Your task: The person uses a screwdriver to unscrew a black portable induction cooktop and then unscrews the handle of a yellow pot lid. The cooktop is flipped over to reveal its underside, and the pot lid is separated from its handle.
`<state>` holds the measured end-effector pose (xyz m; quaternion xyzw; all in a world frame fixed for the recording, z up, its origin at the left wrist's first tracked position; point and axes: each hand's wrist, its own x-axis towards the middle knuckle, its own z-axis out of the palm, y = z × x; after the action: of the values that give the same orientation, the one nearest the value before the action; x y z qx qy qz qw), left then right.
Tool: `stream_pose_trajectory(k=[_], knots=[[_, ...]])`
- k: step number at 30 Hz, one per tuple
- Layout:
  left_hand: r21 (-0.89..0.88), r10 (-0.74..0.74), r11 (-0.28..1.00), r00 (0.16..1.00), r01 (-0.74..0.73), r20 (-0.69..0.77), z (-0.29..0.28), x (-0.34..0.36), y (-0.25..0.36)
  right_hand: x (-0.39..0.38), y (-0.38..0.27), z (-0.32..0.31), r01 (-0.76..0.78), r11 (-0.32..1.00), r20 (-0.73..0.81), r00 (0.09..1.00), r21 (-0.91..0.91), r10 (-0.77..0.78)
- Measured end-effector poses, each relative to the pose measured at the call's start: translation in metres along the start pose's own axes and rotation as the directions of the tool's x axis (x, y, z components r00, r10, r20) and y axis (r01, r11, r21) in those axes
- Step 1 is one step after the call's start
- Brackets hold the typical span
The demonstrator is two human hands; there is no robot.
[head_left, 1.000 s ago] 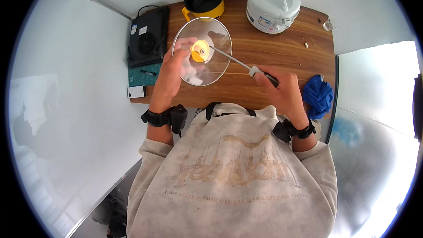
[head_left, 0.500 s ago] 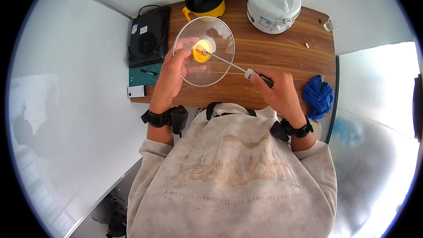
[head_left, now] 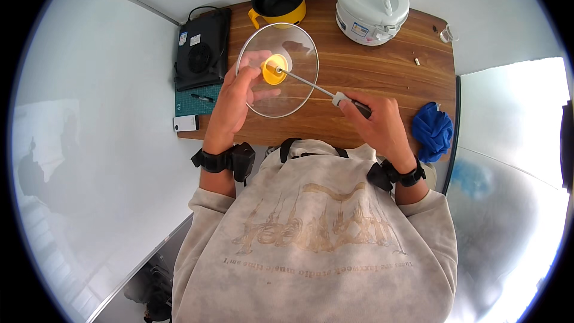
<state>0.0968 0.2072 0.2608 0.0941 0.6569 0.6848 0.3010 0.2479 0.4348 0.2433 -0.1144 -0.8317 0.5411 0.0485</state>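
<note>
My left hand (head_left: 230, 97) grips a round glass pot lid (head_left: 294, 97) with a metal rim, tilted up above the table. At the lid's middle is a yellow knob (head_left: 272, 76), its hollow side showing, with some of my left fingers behind the glass. My right hand (head_left: 382, 122) is closed round the grey and black handle of a screwdriver (head_left: 311, 85). The screwdriver's shaft slants up to the left, and its tip meets the small screw at the centre of the knob.
On the wooden table (head_left: 353, 63) stand a yellow pot (head_left: 293, 17) with a black inside and a white rice cooker (head_left: 371, 12). At left lie a black hotplate (head_left: 203, 54), a green cutting mat (head_left: 186, 100) and a white phone-like box (head_left: 186, 123). A blue cloth (head_left: 432, 131) lies right.
Almost nothing differs. Both hands keep their grip, and the screwdriver tip stays at the centre of the knob.
</note>
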Motion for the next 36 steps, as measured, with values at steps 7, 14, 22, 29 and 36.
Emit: stream_pose_trajectory(k=[7,14,22,29,36], knots=[[0.109,-0.024,0.994,1.000,0.023,0.015,-0.003,-0.002,0.005,0.005,0.001,-0.004,0.169,0.980,-0.068,0.982,-0.103,-0.177],[0.135,-0.042,0.990,0.999,0.040,0.015,-0.004,0.000,-0.001,0.004,-0.007,-0.005,0.359,0.801,-0.087,0.889,-0.479,-0.450],[0.089,-0.046,0.995,0.999,0.045,0.008,-0.010,0.003,-0.004,0.004,-0.004,0.002,0.412,0.613,-0.085,0.781,-0.674,-0.619],[0.019,-0.064,0.998,0.998,0.064,0.015,-0.010,0.003,-0.001,0.006,0.011,0.007,0.257,0.944,-0.280,0.909,-0.205,-0.308],[0.036,-0.040,0.999,0.998,0.038,0.048,0.010,0.002,0.004,0.016,0.022,0.015,-0.149,0.788,0.124,0.988,0.598,0.092]])
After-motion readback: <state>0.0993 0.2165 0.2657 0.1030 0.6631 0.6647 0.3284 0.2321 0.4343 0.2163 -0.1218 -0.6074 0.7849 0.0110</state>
